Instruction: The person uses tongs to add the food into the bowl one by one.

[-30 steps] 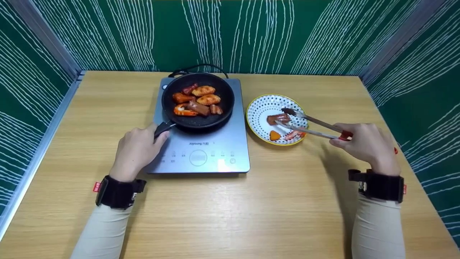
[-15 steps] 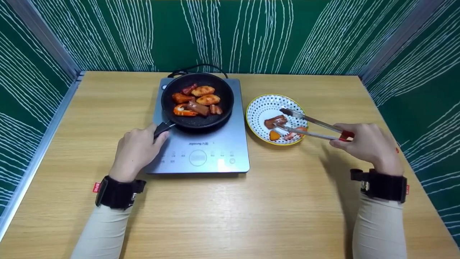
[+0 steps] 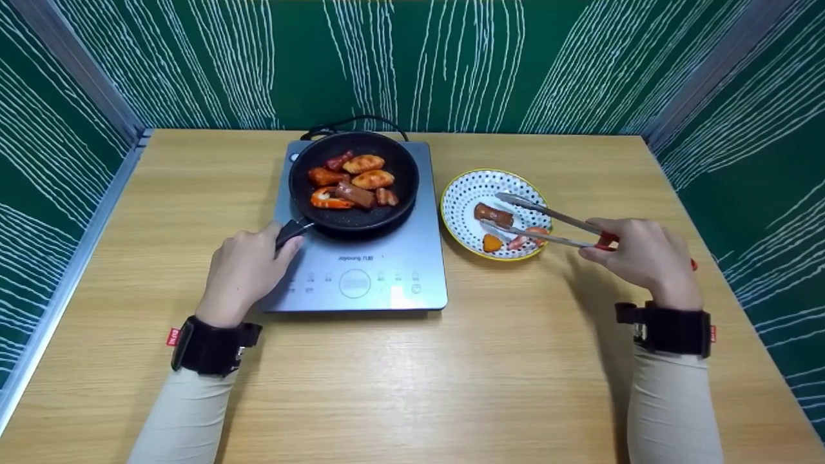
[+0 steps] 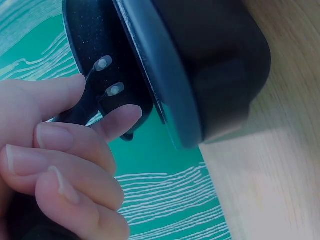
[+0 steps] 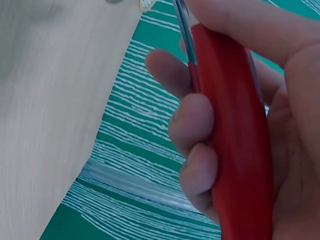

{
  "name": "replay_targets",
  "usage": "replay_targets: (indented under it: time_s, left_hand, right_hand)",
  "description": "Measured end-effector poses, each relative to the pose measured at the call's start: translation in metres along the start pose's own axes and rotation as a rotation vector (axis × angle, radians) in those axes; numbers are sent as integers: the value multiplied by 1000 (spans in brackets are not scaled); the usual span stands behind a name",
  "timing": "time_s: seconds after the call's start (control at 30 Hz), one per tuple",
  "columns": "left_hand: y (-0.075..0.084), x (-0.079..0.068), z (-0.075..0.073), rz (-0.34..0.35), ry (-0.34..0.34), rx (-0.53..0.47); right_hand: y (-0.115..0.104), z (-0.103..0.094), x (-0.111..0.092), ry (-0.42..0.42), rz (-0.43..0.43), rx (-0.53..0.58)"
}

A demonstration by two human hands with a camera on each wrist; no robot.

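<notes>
My left hand (image 3: 248, 274) grips the black handle (image 3: 293, 233) of a frying pan (image 3: 361, 219) on the induction cooker (image 3: 399, 264). In the left wrist view its fingers curl round that handle. My right hand (image 3: 644, 258) holds metal tongs (image 3: 567, 219) by their red grips (image 5: 230, 130). The tongs' tips are spread over a dotted plate (image 3: 461, 200), on either side of a brown piece of meat (image 3: 494, 214). An orange carrot-like piece (image 3: 492, 243) and a pinkish shrimp-like piece (image 3: 525, 240) lie near the plate's front edge, the latter partly under the tongs.
Inside the pan lie two golden chicken wings (image 3: 372, 179), a drumstick (image 3: 327, 176), a shrimp (image 3: 330, 198), a brown meat chunk (image 3: 356, 194) and smaller pieces. A black cable (image 3: 361, 118) runs behind the cooker. Green patterned walls (image 3: 451, 64) border the wooden table (image 3: 399, 374).
The tongs and my right hand shift slightly left over the plate. The brown meat on it has moved a little left and turned. My left hand and the pan stay put.
</notes>
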State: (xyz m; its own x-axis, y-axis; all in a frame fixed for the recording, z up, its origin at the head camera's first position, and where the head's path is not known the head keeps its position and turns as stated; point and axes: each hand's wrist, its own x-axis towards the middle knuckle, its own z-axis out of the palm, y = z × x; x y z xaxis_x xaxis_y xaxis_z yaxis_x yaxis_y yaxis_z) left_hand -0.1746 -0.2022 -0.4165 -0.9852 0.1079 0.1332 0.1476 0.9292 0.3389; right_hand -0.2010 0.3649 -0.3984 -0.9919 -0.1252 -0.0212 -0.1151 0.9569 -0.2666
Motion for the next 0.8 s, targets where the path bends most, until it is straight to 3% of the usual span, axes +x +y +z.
replay_targets:
  time_s: [0.6,0.8]
  left_hand:
    - [1,0,0,-25,-30,-13]
    - [0,0,0,-11,-23,1]
  right_hand:
    - [-3,-4,-4,-4,22,-6]
    - [-2,-2,-5,46,-21,-24]
